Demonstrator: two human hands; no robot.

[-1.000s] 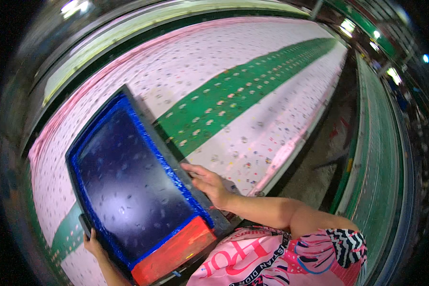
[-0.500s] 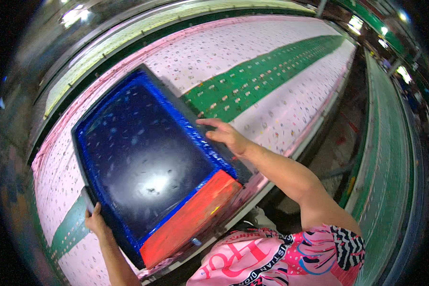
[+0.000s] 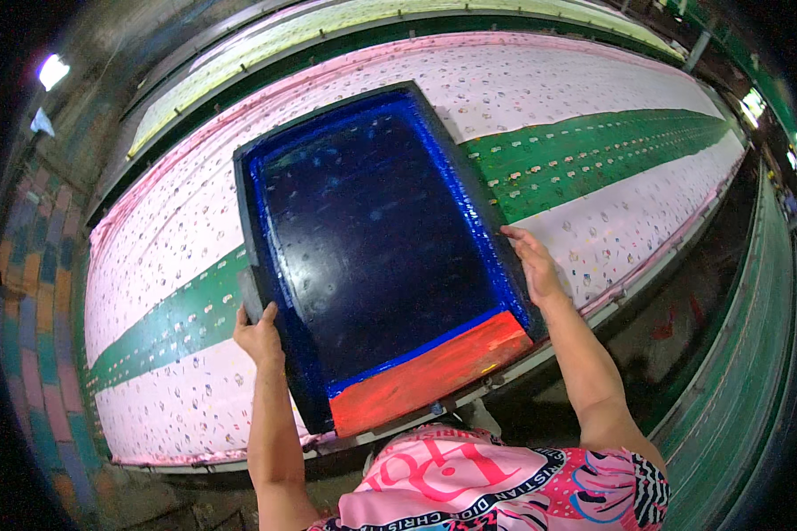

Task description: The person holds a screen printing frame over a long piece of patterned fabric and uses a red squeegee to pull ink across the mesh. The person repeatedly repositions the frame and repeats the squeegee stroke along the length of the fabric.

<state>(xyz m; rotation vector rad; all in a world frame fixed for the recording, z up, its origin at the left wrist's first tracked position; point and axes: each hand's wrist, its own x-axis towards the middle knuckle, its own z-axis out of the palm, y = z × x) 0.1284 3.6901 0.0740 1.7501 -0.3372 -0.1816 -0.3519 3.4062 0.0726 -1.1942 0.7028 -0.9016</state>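
A large dark screen-printing frame (image 3: 360,228), its inner border smeared bright blue and a red-painted strip (image 3: 427,373) along its near end, lies over white patterned fabric (image 3: 611,239) with a green band (image 3: 590,156). My left hand (image 3: 259,334) grips a grey bar (image 3: 251,296) on the frame's left side, fingers wrapped round it. My right hand (image 3: 533,264) is on the frame's right side, fingers curled against the edge. The undersides of both hands' grips are hidden.
Long parallel tables run behind (image 3: 381,14) and to the right (image 3: 726,354). A multicoloured block wall or floor (image 3: 44,319) is at the left. A post (image 3: 696,51) and lights (image 3: 53,71) stand beyond.
The frame and both hands now sit more upright and central in view, as the view has turned. My right hand's fingers, raised half a second ago, are now lower against the edge.
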